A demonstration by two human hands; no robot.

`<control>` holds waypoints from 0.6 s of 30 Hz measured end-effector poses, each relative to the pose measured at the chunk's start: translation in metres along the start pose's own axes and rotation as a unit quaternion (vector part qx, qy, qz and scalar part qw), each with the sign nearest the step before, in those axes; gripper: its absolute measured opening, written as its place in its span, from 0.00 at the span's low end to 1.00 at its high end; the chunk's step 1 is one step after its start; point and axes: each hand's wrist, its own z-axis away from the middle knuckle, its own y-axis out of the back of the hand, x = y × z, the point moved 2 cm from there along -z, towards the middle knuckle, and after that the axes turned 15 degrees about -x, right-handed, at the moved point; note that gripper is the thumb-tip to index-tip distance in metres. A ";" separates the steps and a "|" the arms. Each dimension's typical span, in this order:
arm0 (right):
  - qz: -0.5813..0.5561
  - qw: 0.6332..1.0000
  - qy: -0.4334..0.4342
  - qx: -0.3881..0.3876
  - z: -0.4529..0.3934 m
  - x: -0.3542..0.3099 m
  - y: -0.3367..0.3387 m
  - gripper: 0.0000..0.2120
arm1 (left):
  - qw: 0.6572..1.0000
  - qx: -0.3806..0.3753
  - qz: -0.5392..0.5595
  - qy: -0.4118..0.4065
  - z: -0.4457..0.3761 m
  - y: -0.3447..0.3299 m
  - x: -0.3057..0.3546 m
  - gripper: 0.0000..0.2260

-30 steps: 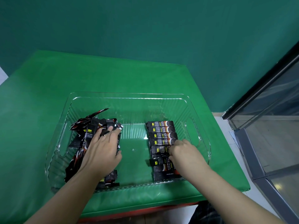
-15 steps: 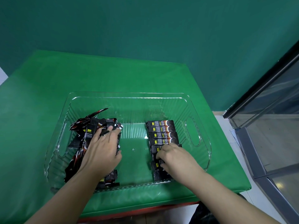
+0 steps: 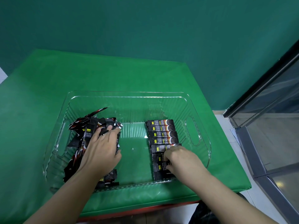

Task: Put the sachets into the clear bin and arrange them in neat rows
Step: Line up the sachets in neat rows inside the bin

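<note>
Green padding covers the table (image 3: 48, 94), and a teal wall (image 3: 145, 29) backs it, with a glass door (image 3: 275, 126) off at 3 o'clock. Nearest the viewer, both forearms reach over the near rim of the clear bin (image 3: 129, 94). At 5 o'clock in the bin, the right hand (image 3: 181, 159) lies on the near end of the row (image 3: 163, 143) of sachets, its fingers curled down onto the nearest few; whether it pinches one or only nudges it I cannot tell, since the fingertips are hidden. At 7 to 9 o'clock, the left hand (image 3: 102, 151) rests palm down with fingers spread fairly straight over the loose pile (image 3: 87, 135), pressing rather than grasping. Farther in, the row runs toward 1 o'clock, five sachets lying flat, side by side, edges touching, labels the same way up; the nearer ones sit slightly out of line. Between pile and row the bin floor shows bare. The step in hand looks like squaring the near end of the row. To do it well, I would slide the nearest sachets flush against their neighbours, keeping the short ends level with those beyond, and press lightly so none rides onto another. The left hand should steady the pile so it does not spill toward the row.
</note>
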 end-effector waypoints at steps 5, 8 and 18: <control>0.004 1.000 -0.003 -0.017 -0.002 -0.001 0.001 0.09 | 1.000 -0.004 0.001 0.003 0.000 0.001 0.001 0.29; 0.000 1.000 -0.013 -0.007 -0.001 -0.001 0.001 0.08 | 1.000 -0.003 0.000 0.003 0.000 0.001 0.001 0.29; -0.044 0.996 -0.042 0.064 -0.003 0.004 0.000 0.12 | 1.000 -0.001 0.007 0.007 0.001 0.002 0.002 0.29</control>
